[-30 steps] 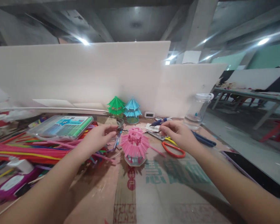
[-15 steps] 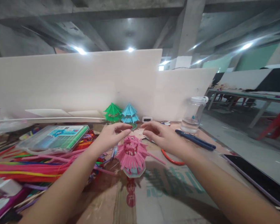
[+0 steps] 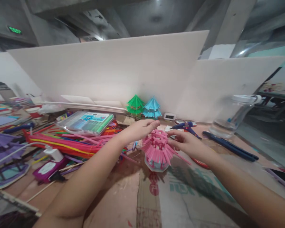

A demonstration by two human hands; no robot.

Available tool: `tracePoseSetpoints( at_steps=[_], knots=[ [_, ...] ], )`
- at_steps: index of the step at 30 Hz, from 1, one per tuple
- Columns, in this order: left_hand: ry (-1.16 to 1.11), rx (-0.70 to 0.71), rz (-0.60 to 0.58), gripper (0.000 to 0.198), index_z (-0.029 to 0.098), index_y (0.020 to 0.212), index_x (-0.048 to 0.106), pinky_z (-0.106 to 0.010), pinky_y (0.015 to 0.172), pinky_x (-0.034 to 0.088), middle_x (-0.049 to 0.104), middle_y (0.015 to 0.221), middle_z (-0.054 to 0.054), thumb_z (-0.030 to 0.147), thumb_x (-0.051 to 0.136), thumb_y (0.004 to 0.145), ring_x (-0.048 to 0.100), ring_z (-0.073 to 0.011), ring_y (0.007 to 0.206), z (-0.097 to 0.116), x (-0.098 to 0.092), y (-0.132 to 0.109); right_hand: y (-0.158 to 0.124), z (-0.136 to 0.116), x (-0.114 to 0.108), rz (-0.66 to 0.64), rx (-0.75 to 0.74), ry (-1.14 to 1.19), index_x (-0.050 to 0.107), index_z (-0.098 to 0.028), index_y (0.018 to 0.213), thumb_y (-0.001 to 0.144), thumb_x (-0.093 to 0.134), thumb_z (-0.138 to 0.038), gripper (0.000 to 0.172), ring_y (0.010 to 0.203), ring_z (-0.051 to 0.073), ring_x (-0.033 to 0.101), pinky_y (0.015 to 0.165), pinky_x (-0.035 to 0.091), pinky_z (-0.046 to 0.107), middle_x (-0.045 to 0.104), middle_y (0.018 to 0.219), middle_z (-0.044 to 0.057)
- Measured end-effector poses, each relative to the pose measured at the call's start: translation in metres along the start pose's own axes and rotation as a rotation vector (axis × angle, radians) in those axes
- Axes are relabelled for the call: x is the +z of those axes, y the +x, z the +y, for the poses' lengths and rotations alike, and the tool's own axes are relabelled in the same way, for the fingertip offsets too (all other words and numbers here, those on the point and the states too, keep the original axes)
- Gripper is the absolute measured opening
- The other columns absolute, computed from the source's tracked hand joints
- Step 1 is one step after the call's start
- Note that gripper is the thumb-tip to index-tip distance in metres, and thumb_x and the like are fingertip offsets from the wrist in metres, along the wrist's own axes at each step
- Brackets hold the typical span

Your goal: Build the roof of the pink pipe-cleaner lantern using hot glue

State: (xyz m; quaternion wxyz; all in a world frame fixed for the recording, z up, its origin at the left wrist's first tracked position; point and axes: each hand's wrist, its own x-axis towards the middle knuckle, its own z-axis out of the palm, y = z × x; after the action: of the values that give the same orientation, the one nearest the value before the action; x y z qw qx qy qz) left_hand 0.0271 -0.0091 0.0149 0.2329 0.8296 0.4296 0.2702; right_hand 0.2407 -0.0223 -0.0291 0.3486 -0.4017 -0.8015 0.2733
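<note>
A pink tiered model with a fringed roof (image 3: 158, 152) stands upright on a pale polygonal base, on the cardboard-covered table. My left hand (image 3: 142, 129) is at its upper left, fingers stretched toward the top and held apart from the palm. At the upper right of the model is my right hand (image 3: 186, 142), its fingers curved and spread near or against the pink top. Whether either hand actually touches the model is hard to tell. Behind stand a green tiered piece (image 3: 135, 106) and a light blue one (image 3: 152, 107).
Colourful pipe cleaners (image 3: 68, 144) and a clear marker case (image 3: 87, 122) lie left. A purple model (image 3: 7, 152) and magenta glue-gun-like device (image 3: 48, 169) are at far left. Dark blue pliers (image 3: 230, 146), a bottle (image 3: 224, 122) and a phone (image 3: 282, 179) are right.
The view has turned left, so the table's things appear further right. Both hands have come lower and closer around the pink model's top.
</note>
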Motion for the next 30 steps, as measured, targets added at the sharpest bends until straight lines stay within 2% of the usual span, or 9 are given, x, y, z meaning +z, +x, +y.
tracePoseSetpoints(
  at_steps=[2,5,10,14,17,22,30],
  knots=[
    [-0.025,-0.002,-0.016,0.05,0.013,0.104,0.068,-0.032,0.083,0.05,0.071,0.107,-0.009,0.048,0.034,0.096,0.065,-0.0242,0.096,0.002,0.001,-0.001,0.002,0.003,-0.001,0.039,-0.007,-0.005,0.07,-0.019,0.084,0.08,0.059,-0.037,0.021,0.075,0.021,0.065,0.063,0.051,0.032,0.072,0.09,0.008],
    [-0.055,-0.003,-0.032,0.05,0.013,0.106,0.067,-0.03,0.08,0.051,0.07,0.108,-0.009,0.048,0.033,0.097,0.065,-0.0223,0.093,0.005,0.002,-0.002,0.002,0.005,-0.003,0.046,-0.01,-0.003,0.069,-0.02,0.08,0.076,0.062,-0.038,0.02,0.079,0.022,0.065,0.069,0.051,0.034,0.071,0.087,0.007],
    [-0.08,0.013,-0.032,0.048,0.015,0.117,0.061,-0.03,0.09,0.049,0.066,0.119,-0.009,0.049,0.034,0.097,0.061,-0.0216,0.107,0.004,0.004,-0.002,0.001,-0.002,-0.007,0.053,0.021,-0.036,0.067,-0.019,0.072,0.077,0.058,-0.04,0.023,0.067,0.019,0.06,0.062,0.045,0.031,0.066,0.072,0.004],
    [-0.111,0.054,-0.054,0.05,0.016,0.118,0.06,-0.032,0.095,0.047,0.065,0.123,-0.009,0.054,0.035,0.096,0.059,-0.0227,0.113,0.001,0.003,-0.001,0.001,-0.011,-0.009,-0.021,0.026,-0.008,0.068,-0.019,0.069,0.077,0.056,-0.032,0.02,0.066,0.018,0.059,0.063,0.044,0.029,0.068,0.068,0.003],
    [-0.134,0.069,-0.07,0.052,0.018,0.118,0.062,-0.036,0.097,0.046,0.067,0.12,-0.009,0.058,0.041,0.092,0.061,-0.0252,0.111,0.002,0.0,-0.002,0.001,-0.016,-0.012,-0.028,0.033,0.01,0.07,-0.018,0.071,0.078,0.056,-0.026,0.017,0.068,0.017,0.06,0.064,0.045,0.028,0.07,0.071,0.002],
    [-0.157,0.016,-0.13,0.043,0.02,0.114,0.066,-0.038,0.099,0.047,0.069,0.121,-0.008,0.048,0.057,0.084,0.062,-0.0269,0.114,0.012,-0.003,-0.006,-0.003,-0.02,-0.02,-0.064,-0.008,0.024,0.074,-0.018,0.08,0.081,0.056,-0.022,0.019,0.072,0.016,0.062,0.067,0.046,0.026,0.073,0.078,0.002],
    [-0.087,0.029,-0.145,0.039,0.019,0.108,0.069,-0.035,0.091,0.05,0.073,0.111,-0.007,0.044,0.059,0.081,0.067,-0.025,0.103,0.02,-0.001,-0.008,-0.005,-0.024,-0.024,-0.098,-0.017,-0.036,0.076,-0.018,0.085,0.083,0.058,-0.02,0.019,0.072,0.015,0.063,0.068,0.047,0.025,0.075,0.081,0.002]
  ],
)
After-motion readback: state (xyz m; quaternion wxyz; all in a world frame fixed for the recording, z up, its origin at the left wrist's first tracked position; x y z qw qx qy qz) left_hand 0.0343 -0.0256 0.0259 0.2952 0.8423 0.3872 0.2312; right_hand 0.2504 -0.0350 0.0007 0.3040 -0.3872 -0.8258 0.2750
